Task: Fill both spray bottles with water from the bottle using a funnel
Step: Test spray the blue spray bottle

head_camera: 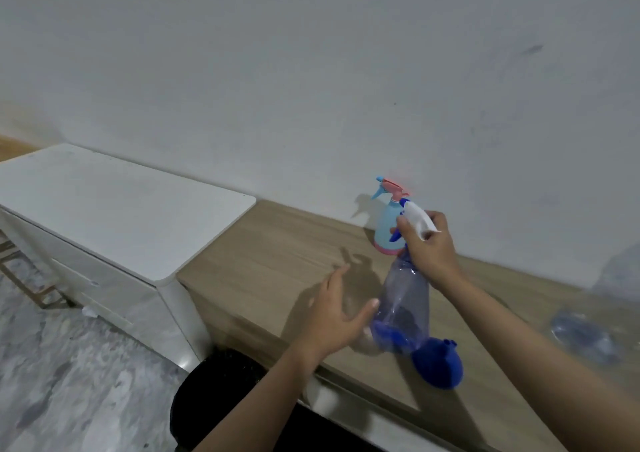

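Observation:
A clear spray bottle (403, 299) with a blue base stands on the wooden table (270, 261). My right hand (429, 247) grips its neck under the white and blue trigger head. My left hand (334, 316) hovers open beside the bottle's lower body, thumb near it. Behind them a light blue spray bottle (388, 230) with a pink trigger stands against the wall. A blue funnel (438, 363) lies on the table just right of the clear bottle's base. The large clear water bottle (616, 278) shows blurred at the far right edge.
A white cabinet (114, 209) adjoins the table on the left. A blurred clear plastic object (581, 335) lies at the right of the table. A black bin (221, 389) sits on the floor below the table's front edge. The wall runs close behind.

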### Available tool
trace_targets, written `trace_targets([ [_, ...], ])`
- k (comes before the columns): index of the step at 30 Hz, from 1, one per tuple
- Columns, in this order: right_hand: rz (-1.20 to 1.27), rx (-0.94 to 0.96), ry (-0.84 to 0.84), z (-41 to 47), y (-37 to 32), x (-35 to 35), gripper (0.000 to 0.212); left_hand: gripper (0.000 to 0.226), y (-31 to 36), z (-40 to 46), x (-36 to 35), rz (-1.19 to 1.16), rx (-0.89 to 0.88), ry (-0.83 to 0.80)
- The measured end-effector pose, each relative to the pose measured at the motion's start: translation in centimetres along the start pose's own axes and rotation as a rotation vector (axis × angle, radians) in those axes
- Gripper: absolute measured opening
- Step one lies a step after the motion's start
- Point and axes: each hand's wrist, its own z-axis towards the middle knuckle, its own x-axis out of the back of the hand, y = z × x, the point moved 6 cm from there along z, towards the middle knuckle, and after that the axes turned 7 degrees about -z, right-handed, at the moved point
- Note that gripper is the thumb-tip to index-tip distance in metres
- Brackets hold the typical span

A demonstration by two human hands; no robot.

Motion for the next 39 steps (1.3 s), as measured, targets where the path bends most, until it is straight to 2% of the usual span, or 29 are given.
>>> trace_targets([
  [4,0.137,0.1,0.111,-0.1,-1.4,3.0,0.046,0.075,3.6,0.3,-3.0,-0.132,-0.03,-0.189],
  [10,0.099,0.257,0.258,0.3,-2.5,6.7,0.028,0.059,6.7,1.5,-5.9,-0.274,-0.091,-0.186],
  [16,-0.008,0.26,0.357,2.9,-1.6,10.1,0.023,0.056,6.8,4.4,-10.1,-0.35,-0.109,-0.126],
  [21,-0.199,0.152,0.226,6.8,-0.9,11.5,0.03,0.05,6.1,9.0,-12.8,-0.263,-0.132,-0.019],
  [26,-0.427,0.104,0.192,11.0,0.5,12.2,0.032,0.05,5.3,14.3,-16.0,-0.12,-0.113,-0.06],
  [29,-0.538,0.09,0.178,13.1,1.8,12.3,0.03,0.048,4.3,17.0,-18.0,-0.027,-0.098,-0.08],
  [33,-0.754,0.056,0.148,15.6,3.7,12.2,0.023,0.049,2.7,18.8,-20.8,-0.031,-0.063,-0.089],
  [39,-0.9,0.054,0.126,17.6,4.4,12.2,0.012,0.048,2.2,20.2,-22.7,-0.004,-0.06,-0.075],
])
